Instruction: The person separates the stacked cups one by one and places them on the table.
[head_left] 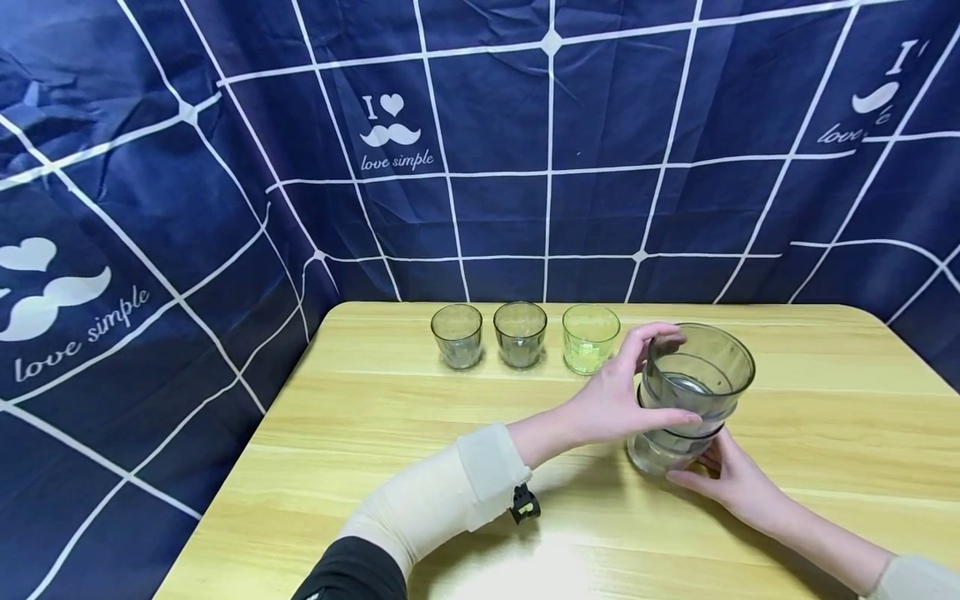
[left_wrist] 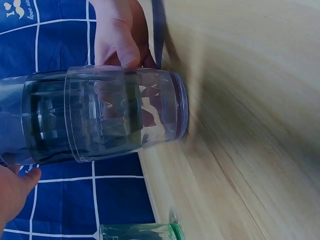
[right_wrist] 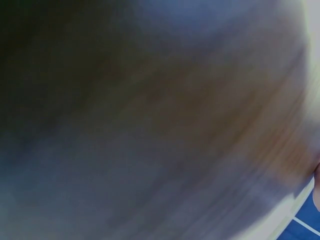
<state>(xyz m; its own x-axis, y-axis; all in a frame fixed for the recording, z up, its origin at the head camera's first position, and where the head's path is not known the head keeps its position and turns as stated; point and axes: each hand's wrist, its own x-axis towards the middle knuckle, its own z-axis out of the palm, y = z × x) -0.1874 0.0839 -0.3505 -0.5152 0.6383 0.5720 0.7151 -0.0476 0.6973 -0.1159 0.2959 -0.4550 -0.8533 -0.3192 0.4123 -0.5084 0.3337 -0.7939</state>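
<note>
A stack of nested clear and grey drinking glasses (head_left: pixel 701 362) stands nearly upright, tilted slightly, over the right part of the table. My left hand (head_left: pixel 603 404) grips the upper glass, thumb across its front and fingers behind. Lower down, my right hand (head_left: pixel 738 487) holds the stack from the right, its thumb near the base. The left wrist view shows the stack (left_wrist: pixel 105 115) sideways, its base close to the tabletop; whether they touch I cannot tell. The right wrist view is mostly blurred, with a bit of a finger at its right edge.
Three separate glasses stand in a row near the table's back edge: a grey one (head_left: pixel 459 343), a darker grey one (head_left: pixel 521 340) and a green one (head_left: pixel 590 343). Blue cloth (head_left: pixel 495 217) with white lines hangs behind the wooden table (head_left: pixel 360 467) and along its left side.
</note>
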